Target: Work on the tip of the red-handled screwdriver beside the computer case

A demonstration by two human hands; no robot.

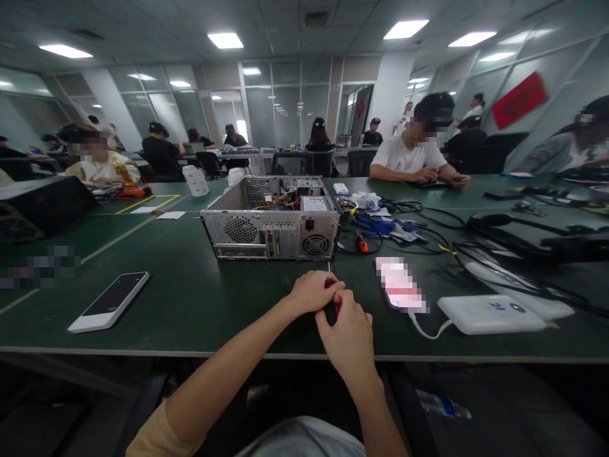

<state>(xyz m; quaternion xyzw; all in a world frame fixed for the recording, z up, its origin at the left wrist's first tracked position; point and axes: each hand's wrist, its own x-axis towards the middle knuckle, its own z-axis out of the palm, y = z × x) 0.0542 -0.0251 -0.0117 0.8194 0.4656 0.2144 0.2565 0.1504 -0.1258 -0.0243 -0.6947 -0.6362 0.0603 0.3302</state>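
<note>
Both my hands are closed round a screwdriver with a black and red handle. Its thin shaft points away from me, toward the lower right corner of an open computer case. My left hand wraps the front of the handle, and my right hand grips it from the right, their fingers touching. Whether the tip meets the case I cannot tell. The case lies on the green table with its top side off, showing boards, cables and a metal drive. Its vented back panel faces me.
To the right lie a lit phone, a white power bank joined to it by a cable, an orange-handled tool, blue gloves and black cables. A white device sits at left. Across the table, a person handles something dark.
</note>
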